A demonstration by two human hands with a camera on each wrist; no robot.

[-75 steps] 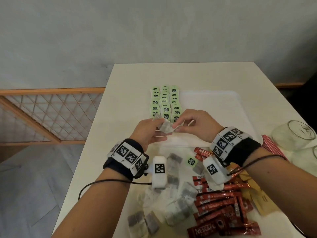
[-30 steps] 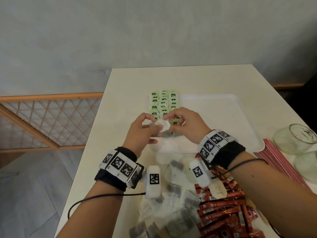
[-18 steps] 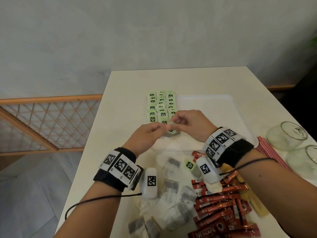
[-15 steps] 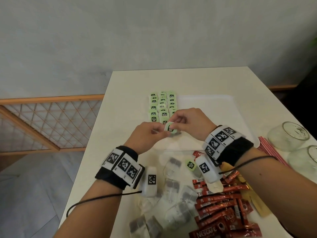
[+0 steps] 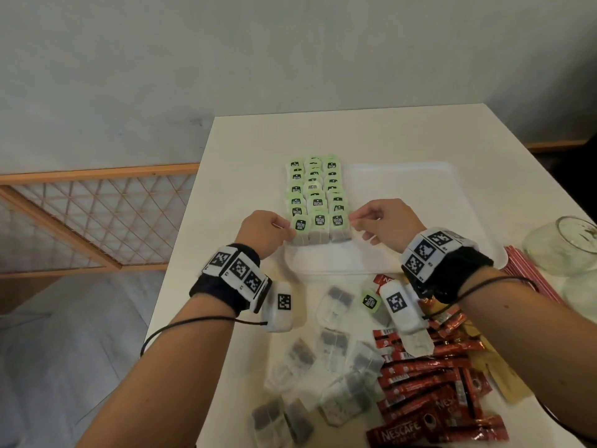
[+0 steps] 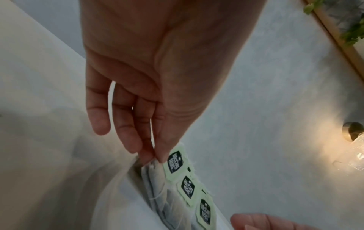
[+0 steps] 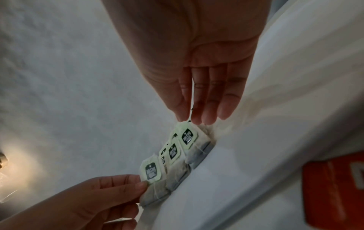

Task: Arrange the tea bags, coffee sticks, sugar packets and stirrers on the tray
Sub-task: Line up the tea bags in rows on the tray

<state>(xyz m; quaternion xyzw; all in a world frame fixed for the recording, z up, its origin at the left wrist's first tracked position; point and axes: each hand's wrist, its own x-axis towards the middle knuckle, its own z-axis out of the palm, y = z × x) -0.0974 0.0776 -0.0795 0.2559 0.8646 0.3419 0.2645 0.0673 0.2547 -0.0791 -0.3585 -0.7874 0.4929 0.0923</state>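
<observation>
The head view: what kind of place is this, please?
Probably an indoor room, perhaps a hospitality or pantry corner: a white table against a plain grey wall, a wooden lattice partition and glass jars.

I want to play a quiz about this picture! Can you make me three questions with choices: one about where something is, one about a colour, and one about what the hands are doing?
1. Where are the neat tea bags?
A. tray's left side
B. floor
C. inside a jar

2. What colour are the coffee sticks?
A. blue
B. red
C. purple

3. What are the hands doing?
A. waving high up
B. touching the front row's ends
C. holding a jar

Answers: 1 A, they stand in three columns along the tray edge. 2 B, red wrappers. 3 B, left hand and right hand flank that row.
</observation>
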